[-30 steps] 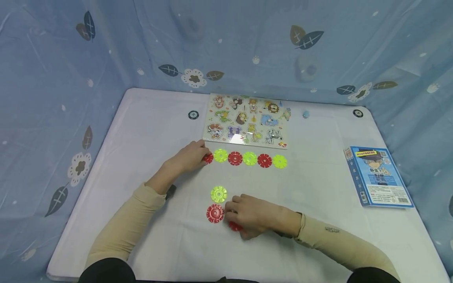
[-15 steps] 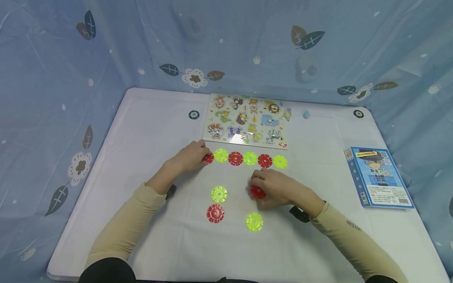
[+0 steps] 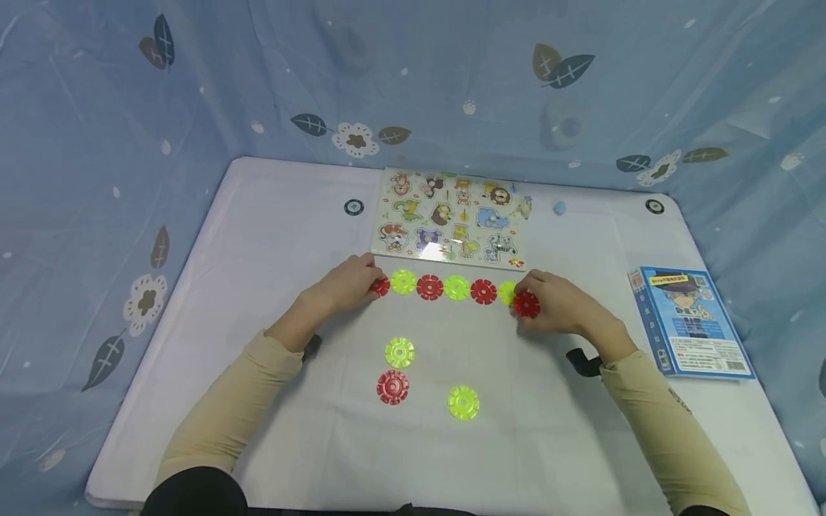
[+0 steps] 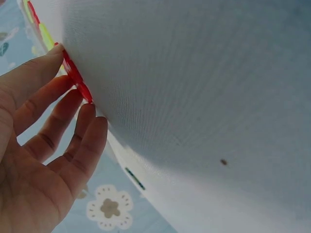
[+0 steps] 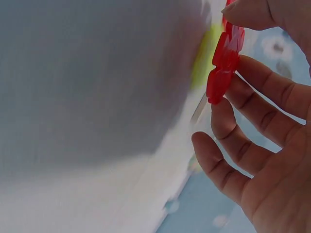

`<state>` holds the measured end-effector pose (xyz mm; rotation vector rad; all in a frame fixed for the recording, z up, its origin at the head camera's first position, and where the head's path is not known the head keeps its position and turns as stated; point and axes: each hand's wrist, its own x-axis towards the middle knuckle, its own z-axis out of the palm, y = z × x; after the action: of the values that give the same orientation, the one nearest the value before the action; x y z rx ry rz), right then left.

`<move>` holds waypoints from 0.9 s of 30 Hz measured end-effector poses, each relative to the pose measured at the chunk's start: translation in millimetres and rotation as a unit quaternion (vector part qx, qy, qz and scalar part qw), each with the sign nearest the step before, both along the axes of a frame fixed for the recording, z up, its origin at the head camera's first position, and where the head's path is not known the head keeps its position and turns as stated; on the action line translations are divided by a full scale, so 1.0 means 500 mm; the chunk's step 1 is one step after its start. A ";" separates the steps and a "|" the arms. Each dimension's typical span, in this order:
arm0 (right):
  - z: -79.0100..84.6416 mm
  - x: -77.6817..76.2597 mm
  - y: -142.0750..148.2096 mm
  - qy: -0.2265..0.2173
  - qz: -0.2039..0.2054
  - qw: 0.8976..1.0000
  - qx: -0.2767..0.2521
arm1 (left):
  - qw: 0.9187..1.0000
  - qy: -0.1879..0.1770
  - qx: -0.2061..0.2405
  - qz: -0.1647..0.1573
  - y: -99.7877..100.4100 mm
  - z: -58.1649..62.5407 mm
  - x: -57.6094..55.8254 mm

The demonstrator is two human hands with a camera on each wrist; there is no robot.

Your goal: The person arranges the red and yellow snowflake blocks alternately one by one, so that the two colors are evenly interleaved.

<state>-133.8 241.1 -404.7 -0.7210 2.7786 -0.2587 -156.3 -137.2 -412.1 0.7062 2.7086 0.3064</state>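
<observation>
A row of notched plastic interlocking discs, alternating red and yellow-green, runs across the table in the head view. At its left end my left hand [image 3: 348, 282] holds a red disc [image 4: 76, 76] by the edge, thumb and fingers at its rim. My right hand [image 3: 560, 304] pinches another red disc [image 5: 224, 63] between thumb and fingers at the row's right end. That disc is tilted and partly covers the last yellow-green disc [image 3: 505, 292]. Nearer the person lie a yellow-green disc [image 3: 399, 352], a red disc [image 3: 392, 387] and a second yellow-green disc [image 3: 463, 403].
An animal picture board [image 3: 449, 221] lies just behind the row. A blue box [image 3: 693, 322] stands at the right. Round black markers [image 3: 353, 207] and a small blue piece [image 3: 558, 208] are near the back edge. A blue patterned curtain [image 3: 413, 79] surrounds the table [image 3: 271, 215].
My right hand has lifted a red disc from the near group and carried it up and right to the row's right end. The left hand has stayed put.
</observation>
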 end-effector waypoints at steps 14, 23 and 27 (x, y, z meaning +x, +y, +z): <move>-0.013 -0.052 0.048 -0.040 -0.047 0.998 -0.007 | 1.000 0.001 0.004 0.000 0.000 0.003 0.002; -0.015 -0.054 0.052 -0.044 -0.047 0.998 -0.012 | 1.000 -0.002 0.006 0.003 0.001 0.001 0.002; -0.015 -0.053 0.053 -0.039 -0.043 0.998 -0.012 | 1.000 -0.005 0.008 0.004 0.000 0.002 0.002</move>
<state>-160.4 267.5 -412.3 -0.5843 2.7400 -0.3296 -155.3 -137.1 -411.1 0.6969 2.7034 0.3316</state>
